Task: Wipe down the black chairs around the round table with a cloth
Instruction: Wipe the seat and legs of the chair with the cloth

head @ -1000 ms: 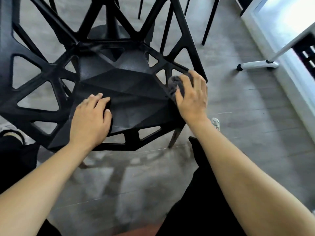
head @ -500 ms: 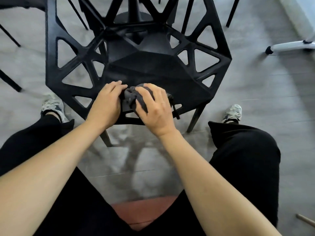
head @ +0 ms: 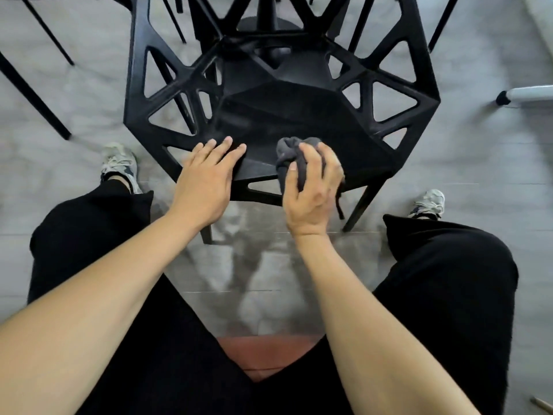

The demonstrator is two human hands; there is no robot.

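Note:
A black chair (head: pixel 299 115) with an angular seat and a frame of triangular cut-outs stands right in front of me on the grey floor. My left hand (head: pixel 206 181) lies flat with straight fingers on the front left edge of its seat. My right hand (head: pixel 312 193) grips a bunched dark grey cloth (head: pixel 291 151) at the front edge of the seat, fingers curled round it, a loose end hanging below the hand.
Thin black chair legs (head: pixel 33 94) stand at the left and along the top. The table's round base (head: pixel 266 25) shows behind the chair. A white foot of a stand (head: pixel 526 95) lies at the right. My knees and shoes flank the chair.
My hands, close together at the seat's front edge half a second ago, have drawn apart. The right hand has carried the cloth to the right. The view has tilted further down.

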